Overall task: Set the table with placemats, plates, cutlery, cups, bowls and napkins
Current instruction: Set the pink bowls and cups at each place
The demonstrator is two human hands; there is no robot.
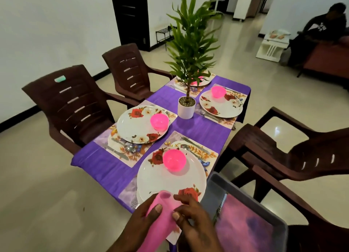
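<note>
Both your hands, left hand [149,212] and right hand [194,223], pinch the pink napkin [160,214] over the surface's near edge. Fold it neatly, then lay it beside the nearest plate [160,181], clear of the bowl [174,160].

A room with brown chairs and a green plant

A tall green plant [190,42] stands in a white pot [186,108] in the middle of the purple tablecloth [205,130]. Two brown chairs [75,108] sit on the left side, and two more brown chairs [294,155] sit on the right. A grey tray [243,202] rests on the near right chair. Far back, a person [321,32] sits on a red sofa [324,61], beside a small white table [272,47]. A dark door [130,15] is in the white wall.
</note>
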